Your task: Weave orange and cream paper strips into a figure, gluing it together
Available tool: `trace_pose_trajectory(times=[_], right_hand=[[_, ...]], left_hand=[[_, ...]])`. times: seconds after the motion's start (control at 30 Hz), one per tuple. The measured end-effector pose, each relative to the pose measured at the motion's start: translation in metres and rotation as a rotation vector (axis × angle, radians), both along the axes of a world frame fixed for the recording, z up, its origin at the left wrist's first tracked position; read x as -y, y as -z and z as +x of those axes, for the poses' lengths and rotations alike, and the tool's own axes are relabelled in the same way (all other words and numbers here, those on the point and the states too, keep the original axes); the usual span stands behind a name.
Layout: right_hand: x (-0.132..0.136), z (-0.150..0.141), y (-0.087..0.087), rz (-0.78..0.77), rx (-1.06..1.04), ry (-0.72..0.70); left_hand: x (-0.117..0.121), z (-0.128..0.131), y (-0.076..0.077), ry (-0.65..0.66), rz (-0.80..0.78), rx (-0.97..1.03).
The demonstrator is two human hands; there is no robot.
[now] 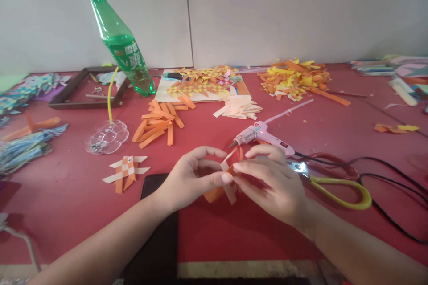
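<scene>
Between my fingertips, near the table's front, are folded orange and cream paper strips (230,193). My left hand (197,176) pinches them from the left, thumb on top. From the right, my right hand (272,178) grips the same strips with thumb and fingers, partly hiding them. Just beyond my hands lies a pink glue gun (265,136), its nozzle pointing left. Scissors with yellow handles (343,191) lie partly under my right hand. A woven orange and cream paper piece (127,170) rests left of my hands.
Orange strips (160,120) and cream strips (238,107) lie in piles ahead. Behind them are a woven-paper board (200,87) and a yellow-orange scrap heap (296,78). A green bottle (123,49), a clear flower-shaped dish (109,136) and a dark frame (83,106) stand left. Black cables (388,164) run right.
</scene>
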State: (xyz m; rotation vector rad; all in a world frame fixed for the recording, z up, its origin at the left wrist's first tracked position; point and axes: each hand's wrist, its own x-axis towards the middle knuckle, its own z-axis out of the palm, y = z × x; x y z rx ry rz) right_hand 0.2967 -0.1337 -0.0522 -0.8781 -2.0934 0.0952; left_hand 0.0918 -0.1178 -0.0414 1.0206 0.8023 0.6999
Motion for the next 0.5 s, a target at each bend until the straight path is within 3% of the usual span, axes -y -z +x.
trace_pose_trajectory(times=[0.3, 0.5], right_hand=[[-0.0003, 0.0006, -0.0033, -0.131, -0.059, 0.052], [-0.0013, 0.0001, -0.0042, -0.15, -0.058, 0.042]], left_hand=[[0.004, -0.0007, 0.0049, -0.048, 0.056, -0.136], [0.0065, -0.0004, 0.004, -0.051, 0.234, -0.147]])
